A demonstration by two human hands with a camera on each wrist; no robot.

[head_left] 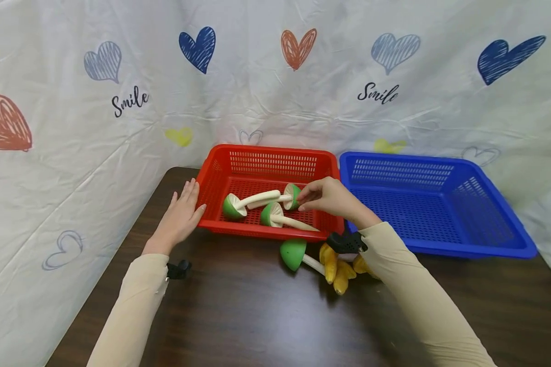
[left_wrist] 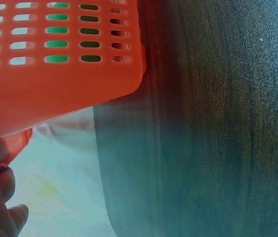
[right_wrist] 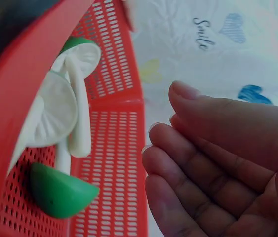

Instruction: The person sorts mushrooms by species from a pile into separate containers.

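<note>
Three green-capped toy mushrooms with white stems lie in a red basket (head_left: 266, 233): one left (head_left: 233, 207), one in front (head_left: 272, 215), one right (head_left: 296, 197). My right hand (head_left: 326, 196) hovers over the basket's right side, fingers loosely bent close to the right mushroom's cap (right_wrist: 62, 192). Nothing sits between its thumb and fingers in the right wrist view. My left hand (head_left: 180, 214) lies along the basket's left rim with fingers extended; in the left wrist view its fingertips (left_wrist: 4, 182) are right at the rim.
On the dark table (head_left: 239, 306), another green-capped mushroom (head_left: 294, 254) lies before the red basket. Beside it are yellow banana-like pieces (head_left: 340, 275), partly hidden by my right wrist. A blue basket (head_left: 468, 247) stands at the right. A white cloth with hearts hangs behind.
</note>
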